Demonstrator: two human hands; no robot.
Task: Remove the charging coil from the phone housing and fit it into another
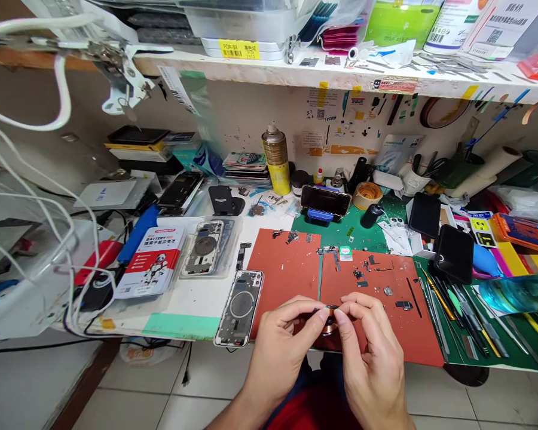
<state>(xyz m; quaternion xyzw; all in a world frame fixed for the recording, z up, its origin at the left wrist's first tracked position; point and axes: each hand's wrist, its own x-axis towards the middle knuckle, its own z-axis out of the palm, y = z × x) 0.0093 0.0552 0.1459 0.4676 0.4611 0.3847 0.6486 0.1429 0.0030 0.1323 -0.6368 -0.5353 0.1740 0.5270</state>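
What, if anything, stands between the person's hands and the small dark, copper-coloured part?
Nothing visible does: the left hand and the right hand both hold the small dark, copper-coloured part directly, partly hiding it from view.

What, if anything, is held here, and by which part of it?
A small dark and copper-coloured piece: the left grip and right grip pinch its upper part from both sides. What it is exactly cannot be told.

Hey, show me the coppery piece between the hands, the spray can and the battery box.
Coppery piece [329, 329]: head view, its shiny lower part.
Spray can [277, 162]: head view, middle of its body.
Battery box [149, 261]: head view, its printed front.
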